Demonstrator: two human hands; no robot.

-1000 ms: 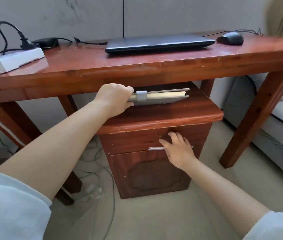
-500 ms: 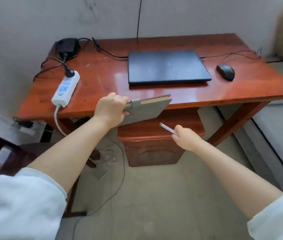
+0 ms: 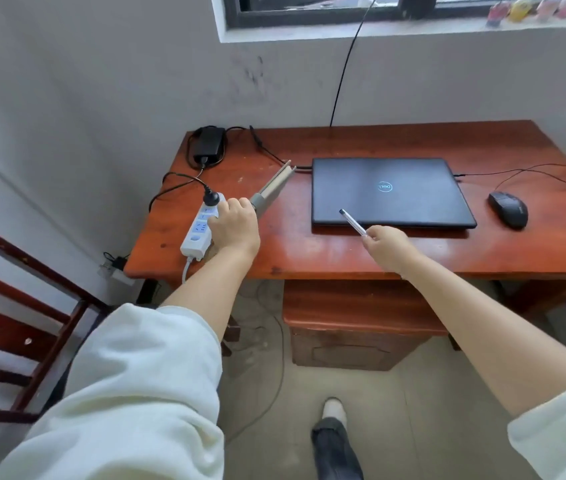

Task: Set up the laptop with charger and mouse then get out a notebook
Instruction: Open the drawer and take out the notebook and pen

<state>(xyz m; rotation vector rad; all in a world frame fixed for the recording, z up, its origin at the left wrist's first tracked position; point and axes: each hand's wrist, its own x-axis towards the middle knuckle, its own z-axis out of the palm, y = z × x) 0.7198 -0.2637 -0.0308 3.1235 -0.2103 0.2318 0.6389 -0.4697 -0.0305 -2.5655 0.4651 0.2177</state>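
A closed dark laptop [image 3: 390, 192] lies on the red-brown desk [image 3: 326, 251]. Its charger brick [image 3: 209, 144] sits at the back left, with a cable running to the laptop's left side. To the right of the laptop rests a black wired mouse [image 3: 508, 209]. My left hand [image 3: 236, 225] grips a grey notebook [image 3: 272, 190] by its near end, holding it edge-up over the desk between the power strip and the laptop. My right hand [image 3: 387, 245] holds a white pen [image 3: 352, 221] whose tip points over the laptop's front edge.
A white power strip [image 3: 200, 232] with one black plug in it lies at the desk's left front. Under the desk stands a small wooden cabinet [image 3: 354, 327]. A wooden chair [image 3: 15, 327] is at the left. Loose cables trail on the floor.
I have risen from the cabinet under the desk. My left hand carried the notebook up over the desk's left part, and my right hand brought the pen up to the laptop's front edge.
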